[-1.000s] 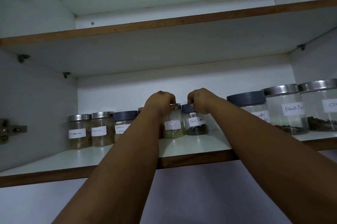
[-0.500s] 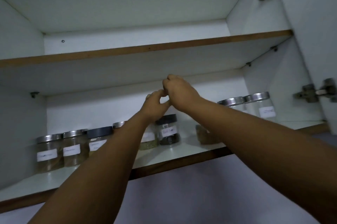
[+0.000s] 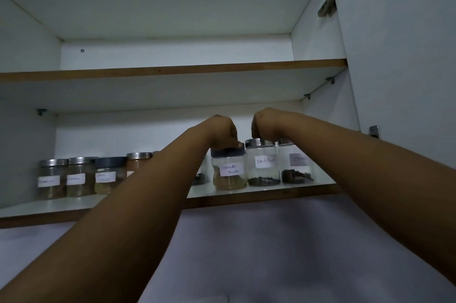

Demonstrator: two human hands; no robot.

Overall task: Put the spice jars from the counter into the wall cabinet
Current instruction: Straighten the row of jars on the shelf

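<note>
At centre frame I recorded the left hand (image 3: 222, 133) gripping the dark lid of the upright Coriander Powder jar (image 3: 229, 170) on the lower cabinet shelf (image 3: 271, 191), the right hand (image 3: 265, 127) pinching the steel lid of the adjoining Black Pepper jar (image 3: 264, 163), the Cloves jar (image 3: 294, 164) standing immediately right, forearms masking jars further left.

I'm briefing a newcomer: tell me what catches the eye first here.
Two bare arms reach up into the open wall cabinet. The left hand grips the dark lid of the Coriander Powder jar mid-shelf, while the right hand holds the steel lid of the Black Pepper jar beside it. More labelled jars line the shelf's left.
</note>
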